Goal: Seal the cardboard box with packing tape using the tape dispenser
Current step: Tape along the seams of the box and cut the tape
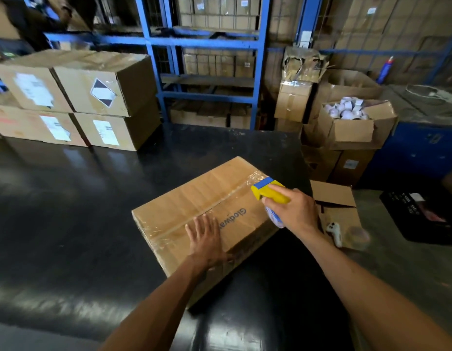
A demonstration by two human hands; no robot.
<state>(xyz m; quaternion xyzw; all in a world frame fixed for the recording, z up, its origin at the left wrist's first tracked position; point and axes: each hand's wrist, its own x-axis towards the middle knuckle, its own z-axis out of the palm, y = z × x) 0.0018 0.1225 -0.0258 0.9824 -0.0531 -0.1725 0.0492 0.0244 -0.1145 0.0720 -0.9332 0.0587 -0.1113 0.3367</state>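
Both forearms reach in over the black table (68,224). Left hand (206,239) lies flat and open, pinning the cardboard box (194,198); right hand (294,211) wraps the tape dispenser (266,190) at the far seam end. Looks like mid-seal; next it probably needs cutting the tape.

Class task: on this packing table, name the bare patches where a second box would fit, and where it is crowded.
Free: the black table left of the cardboard box, in front of the stacked cartons; also the near edge between the forearms. Crowded: the right side, with open boxes and a crate.
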